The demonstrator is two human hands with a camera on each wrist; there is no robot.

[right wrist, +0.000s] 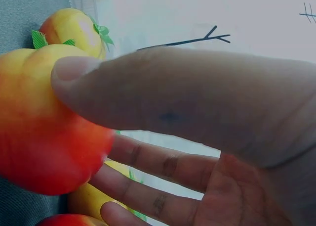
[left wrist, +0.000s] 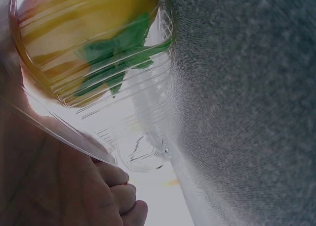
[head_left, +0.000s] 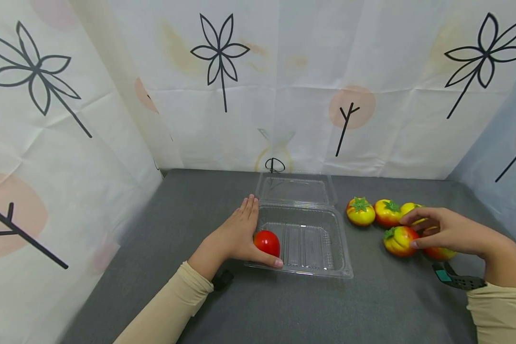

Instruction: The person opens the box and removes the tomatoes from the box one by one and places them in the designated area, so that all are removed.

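Observation:
A clear plastic clamshell box [head_left: 339, 248] lies open mid-table, its lid [head_left: 296, 191] folded back. One red tomato [head_left: 266, 242] sits in its left end; through the wall of the box [left wrist: 143, 117] it looks yellow with a green stem [left wrist: 84, 28]. My left hand [head_left: 251, 234] lies flat against the box's left side, fingers straight, thumb along the front rim. At right are several yellow-red tomatoes [head_left: 360, 211]. My right hand [head_left: 430, 231] hovers spread over them; its thumb [right wrist: 173, 97] touches one tomato [right wrist: 44, 137], also [head_left: 397, 240], and the fingers [right wrist: 163, 186] stay uncurled.
Grey cloth [head_left: 284, 310] covers the table. White printed sheets [head_left: 284, 95] wall in the back and both sides. A dark wrist strap [head_left: 456, 279] sits on my right wrist. Bare cloth lies in front of the box and at far left.

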